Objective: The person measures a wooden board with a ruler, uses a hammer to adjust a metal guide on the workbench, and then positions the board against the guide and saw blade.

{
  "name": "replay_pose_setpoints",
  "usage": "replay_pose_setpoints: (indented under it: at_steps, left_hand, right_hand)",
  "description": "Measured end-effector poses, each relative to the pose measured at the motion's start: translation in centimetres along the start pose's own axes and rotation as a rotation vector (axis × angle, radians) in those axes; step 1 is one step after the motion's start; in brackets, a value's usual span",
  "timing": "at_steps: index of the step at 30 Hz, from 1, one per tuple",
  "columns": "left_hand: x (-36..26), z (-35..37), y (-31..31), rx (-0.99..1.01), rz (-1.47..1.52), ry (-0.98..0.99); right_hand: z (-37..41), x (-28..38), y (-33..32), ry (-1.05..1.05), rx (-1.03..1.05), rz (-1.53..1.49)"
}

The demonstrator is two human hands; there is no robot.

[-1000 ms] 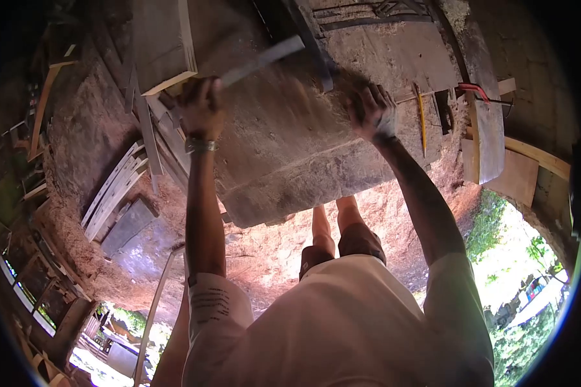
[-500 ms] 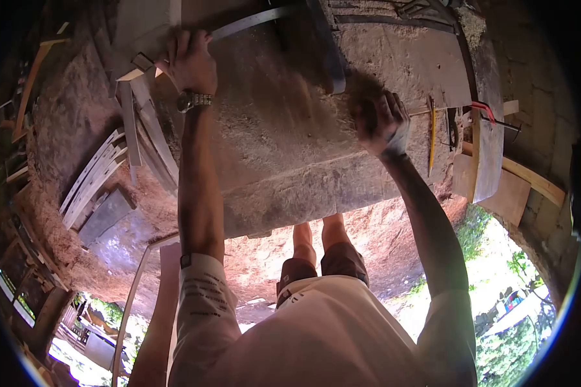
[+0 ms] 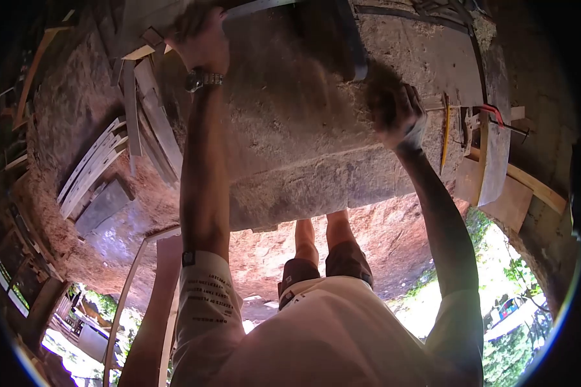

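My left hand (image 3: 203,44) is at the upper left, a watch on its wrist, over the edge of a flat greyish board (image 3: 139,22). Its bent fingers are in shadow, and what lies under them is hidden. A pale narrow strip (image 3: 258,8) runs rightward from beside it. My right hand (image 3: 403,119) is curled closed low over the dusty worktop (image 3: 284,142); shadow hides whatever is in its fingers. Just up and left of it is the rounded end of a dark bar (image 3: 358,68).
On the right lie a yellow pencil-like stick (image 3: 446,132) and a red-handled tool (image 3: 494,115) by the wood pieces. Boards (image 3: 93,168) and a grey panel (image 3: 103,206) lean at left. A long thin frame (image 3: 129,284) stands near my left arm.
Both hands have moved a little up and to the right in view, the left one more upward. The dark bar and pale strip have shifted the same way, partly because the camera moved.
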State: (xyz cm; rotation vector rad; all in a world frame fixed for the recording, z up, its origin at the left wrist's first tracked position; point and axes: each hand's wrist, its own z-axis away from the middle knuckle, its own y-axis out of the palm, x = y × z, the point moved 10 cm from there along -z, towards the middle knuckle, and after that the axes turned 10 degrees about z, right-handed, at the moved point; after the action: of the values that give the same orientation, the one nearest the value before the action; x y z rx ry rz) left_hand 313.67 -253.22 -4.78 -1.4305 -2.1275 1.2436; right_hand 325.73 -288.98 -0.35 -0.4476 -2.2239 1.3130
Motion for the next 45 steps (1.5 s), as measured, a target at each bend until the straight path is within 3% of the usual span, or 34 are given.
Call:
replay_pose_setpoints:
  at_steps: [13, 15, 19, 21, 26, 29, 31, 33, 35, 37, 39, 41, 42, 43, 44, 45]
  left_hand:
    - [-1.5, -0.7, -1.4, 0.039, 0.039, 0.013]
    - [-2.4, -0.1, -2.5, -0.040, 0.083, 0.081]
    - [-4.0, 4.6, -6.6, 0.192, 0.161, -0.034]
    - [-3.6, 8.2, -9.6, 0.214, 0.229, -0.224]
    - [-7.1, 13.6, -17.3, 0.327, 0.729, -0.605]
    - [-10.2, 16.8, -17.6, 0.407, 0.922, -0.814]
    - [-11.2, 17.5, -17.2, 0.436, 0.945, -0.845]
    - [-12.0, 18.1, -16.3, 0.427, 1.065, -0.946]
    - [-12.7, 17.6, -15.3, 0.413, 1.172, -1.015]
    - [-13.9, 16.1, -13.6, 0.396, 1.295, -1.052]
    - [-14.8, 13.7, -12.4, 0.418, 1.281, -1.003]
    - [-14.6, 11.5, -11.8, 0.442, 1.244, -0.915]
    - [-14.0, 11.0, -10.8, 0.601, 1.288, -0.814]
    - [-12.0, 9.1, -10.8, 0.589, 1.181, -0.673]
    - [-5.9, 9.5, -9.5, 0.532, 1.025, -0.460]
    - [-0.5, 7.4, -9.8, 0.426, 0.893, -0.636]
  right_hand:
    - [0.3, -0.2, 0.2, 0.007, -0.014, -0.018]
    - [0.5, -0.4, 0.5, 0.007, 0.004, -0.028]
    - [0.1, 0.3, 0.1, -0.014, -0.007, -0.031]
    - [0.2, 0.3, 0.2, -0.020, 0.010, -0.025]
    - [1.0, 0.1, 0.5, -0.044, 0.079, -0.033]
    - [4.1, -3.4, 3.6, -0.066, 0.145, 0.102]
    - [1.3, -0.2, -0.2, -0.064, 0.031, 0.053]
    - [0.1, 0.9, -1.9, -0.117, 0.000, -0.054]
    - [-0.9, 2.0, -3.6, -0.107, -0.040, -0.428]
    - [5.1, 2.4, 2.3, 0.045, 0.200, -0.679]
    - [3.3, 9.3, -2.0, -0.071, 0.248, -0.784]
    - [5.2, 10.4, 0.2, 0.313, 0.279, -0.826]
    - [4.8, 9.8, -0.2, 0.375, 0.225, -0.757]
    - [4.4, 8.5, -0.6, 0.430, 0.171, -0.685]
    - [4.0, 7.1, -1.2, 0.410, 0.124, -0.647]
    - [3.6, 5.0, -1.7, 0.394, 0.083, -0.610]
